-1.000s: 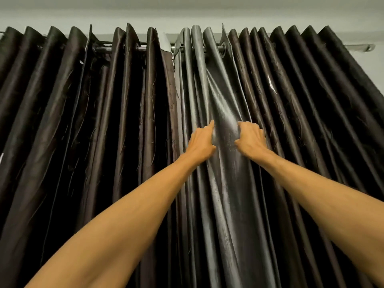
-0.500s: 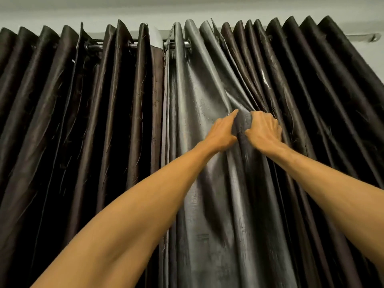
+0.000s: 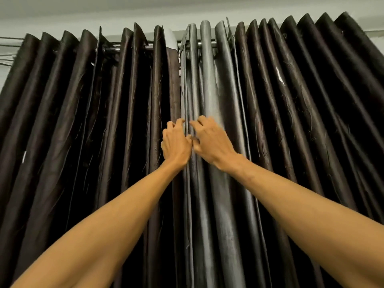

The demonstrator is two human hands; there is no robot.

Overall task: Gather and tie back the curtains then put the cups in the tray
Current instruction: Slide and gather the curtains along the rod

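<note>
Two dark brown pleated curtains hang shut from a metal rod (image 3: 204,44): the left curtain (image 3: 83,121) and the right curtain (image 3: 291,121). They meet in the middle, where the right curtain's inner folds (image 3: 207,80) look grey. My left hand (image 3: 175,144) and my right hand (image 3: 214,142) are side by side at that meeting line, thumbs touching. My left fingers curl at the left curtain's edge. My right fingers curl on the thin grey hem of the right curtain. No cups or tray are in view.
A pale wall and ceiling strip (image 3: 187,9) run above the rod. The curtains fill the whole width of the view, and nothing below them shows.
Both hands have moved left from the spread grey panel to the line where the curtains meet. The grey panel has fallen back into narrow folds. My fingers now curl at the edges.
</note>
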